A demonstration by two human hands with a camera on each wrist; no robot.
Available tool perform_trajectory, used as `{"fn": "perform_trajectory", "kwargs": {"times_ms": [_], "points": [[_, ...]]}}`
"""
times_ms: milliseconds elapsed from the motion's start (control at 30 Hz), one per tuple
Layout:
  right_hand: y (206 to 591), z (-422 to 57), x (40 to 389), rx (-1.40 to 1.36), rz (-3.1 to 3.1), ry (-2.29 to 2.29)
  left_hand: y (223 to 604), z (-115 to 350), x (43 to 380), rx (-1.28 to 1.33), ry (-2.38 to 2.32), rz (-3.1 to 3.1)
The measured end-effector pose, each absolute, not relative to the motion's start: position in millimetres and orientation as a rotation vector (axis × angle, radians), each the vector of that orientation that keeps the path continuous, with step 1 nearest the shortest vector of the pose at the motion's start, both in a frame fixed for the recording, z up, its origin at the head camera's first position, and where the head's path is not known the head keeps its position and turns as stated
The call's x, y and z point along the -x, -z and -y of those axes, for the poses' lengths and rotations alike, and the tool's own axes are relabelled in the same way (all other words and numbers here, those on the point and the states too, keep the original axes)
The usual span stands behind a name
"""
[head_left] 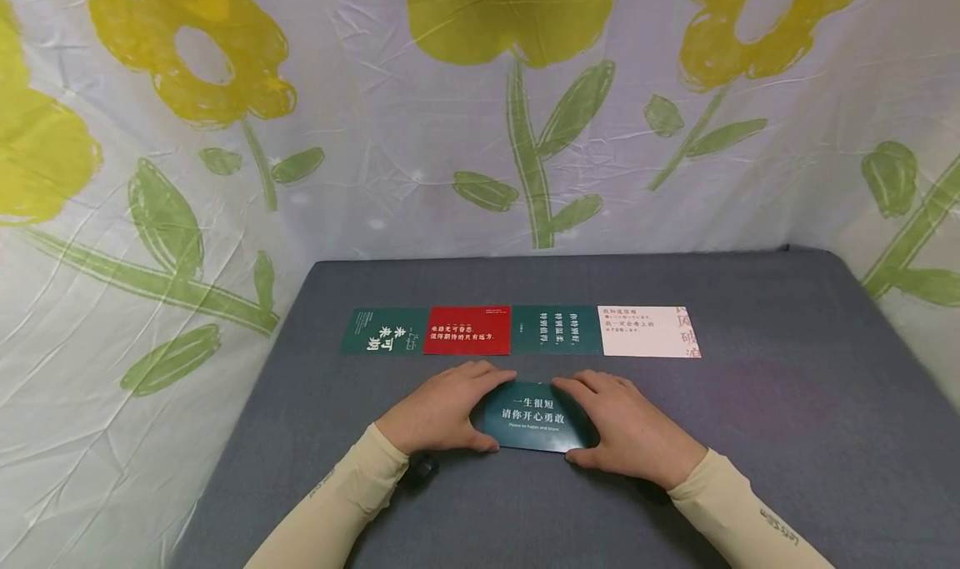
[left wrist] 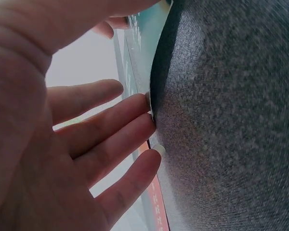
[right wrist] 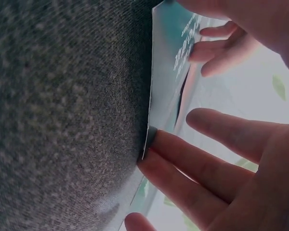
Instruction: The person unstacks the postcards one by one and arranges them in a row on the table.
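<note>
A dark green card (head_left: 534, 423) with white Chinese lettering lies lengthwise between my two hands, near the middle of the table. My left hand (head_left: 446, 408) holds its left end, thumb at the near edge and fingers at the far edge. At the right end my right hand (head_left: 628, 426) grips it in the same way. Seen from the left wrist, the card (left wrist: 151, 33) shows a slightly bowed edge over the cloth. From the right wrist, the card (right wrist: 164, 82) meets two fingertips at a corner. Whether all of it is off the cloth, I cannot tell.
Beyond the hands, several cards form a side-by-side row: a green card (head_left: 384, 331), a red card (head_left: 467, 331), another green card (head_left: 557, 331) and a white card (head_left: 649, 332). They lie on a grey cloth-covered table (head_left: 787, 402). A flower-printed curtain (head_left: 375, 136) hangs behind.
</note>
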State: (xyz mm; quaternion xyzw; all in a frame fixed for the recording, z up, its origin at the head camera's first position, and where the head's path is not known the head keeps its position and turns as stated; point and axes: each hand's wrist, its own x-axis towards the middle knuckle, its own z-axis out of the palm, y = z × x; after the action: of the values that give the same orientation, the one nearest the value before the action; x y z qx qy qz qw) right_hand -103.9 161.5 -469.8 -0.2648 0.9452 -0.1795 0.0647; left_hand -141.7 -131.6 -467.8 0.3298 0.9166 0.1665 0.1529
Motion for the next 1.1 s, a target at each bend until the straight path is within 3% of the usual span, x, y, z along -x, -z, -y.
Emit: {"fn": "perform_trajectory", "kwargs": {"times_ms": [433,1100], "points": [[461,-192,114,0.772,-2.859,0.569,467,100,152,-0.976,-0.476,-2.666],[435,-345,165,0.46,-2.834,0.547,450,-81,234,-1.15,-0.338,-2.711]]}}
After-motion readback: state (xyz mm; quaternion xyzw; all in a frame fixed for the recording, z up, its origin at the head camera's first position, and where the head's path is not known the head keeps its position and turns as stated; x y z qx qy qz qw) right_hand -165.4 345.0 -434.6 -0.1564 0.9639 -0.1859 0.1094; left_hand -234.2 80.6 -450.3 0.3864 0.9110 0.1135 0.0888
